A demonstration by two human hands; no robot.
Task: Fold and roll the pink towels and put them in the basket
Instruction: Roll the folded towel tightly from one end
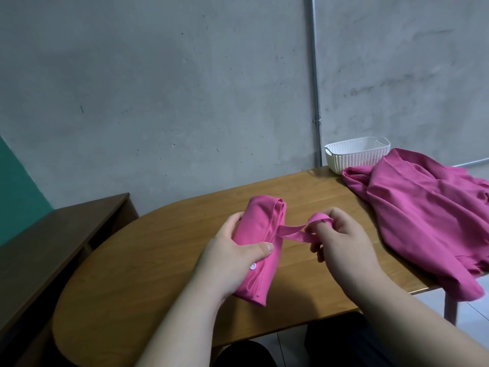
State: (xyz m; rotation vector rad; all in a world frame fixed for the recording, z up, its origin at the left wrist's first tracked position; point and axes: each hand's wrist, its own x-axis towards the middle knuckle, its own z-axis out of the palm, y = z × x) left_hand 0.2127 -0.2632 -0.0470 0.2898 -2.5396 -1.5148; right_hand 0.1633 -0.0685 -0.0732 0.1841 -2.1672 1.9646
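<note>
The rolled pink towel (262, 223) lies in the middle of the wooden surface (158, 260), near the person. The left hand (232, 250) grips its near half, thumb pressed across the top and fingers curled behind. The right hand (341, 239) pinches the thin fabric strap (288, 232), which is looped round a fingertip and drawn taut to the right.

To finish well, I judge the roll should be held compressed while the strap goes round it to the small white button (253, 266), leaving no slack. The cloth looks smooth and thin, with a stitched hem.

More pink towels (423, 207) lie crumpled at the right and spill over the edge. The white perforated plastic basket (354, 157) stands just behind them, far right.
</note>
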